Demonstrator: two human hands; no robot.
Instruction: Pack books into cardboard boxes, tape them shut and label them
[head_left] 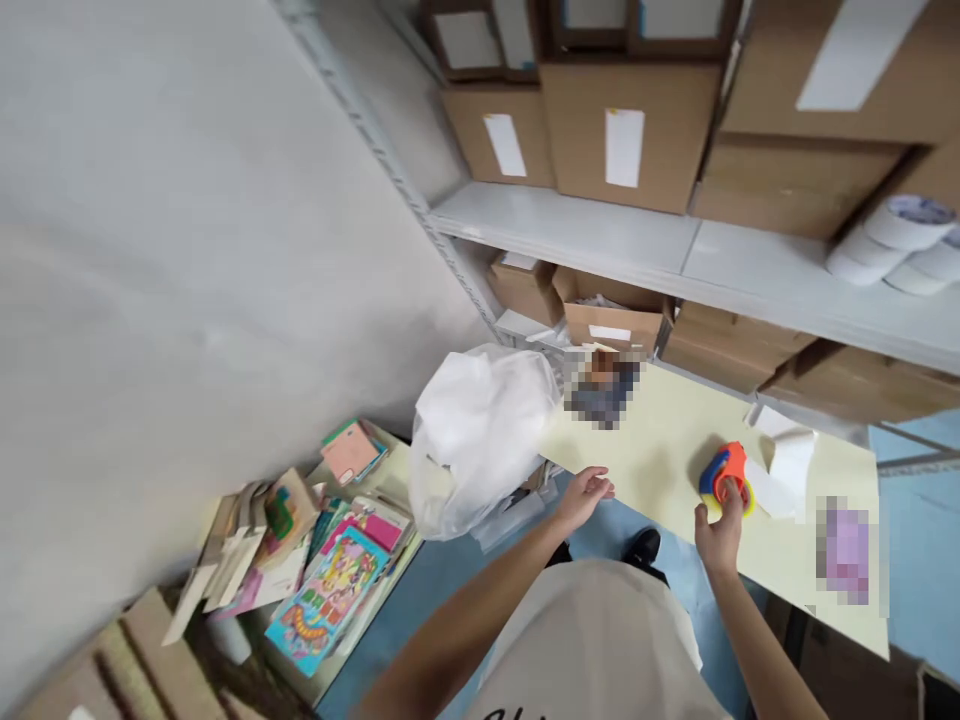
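Observation:
My left hand [583, 494] rests at the near edge of the pale yellow table [660, 440], fingers loosely apart and holding nothing. My right hand [720, 530] is closed around the handle of an orange and blue tape dispenser [724, 474] that sits on the table. Just right of the dispenser lies a white roll of paper or labels [784, 470]. A large white plastic bag [480, 435] bulges at the table's left end, close to my left hand.
Metal shelves [675, 250] behind the table carry cardboard boxes [626, 130] and white tape rolls [892, 245]. A low table at the lower left holds colourful children's books [330, 590]. The floor is blue; a white wall fills the left.

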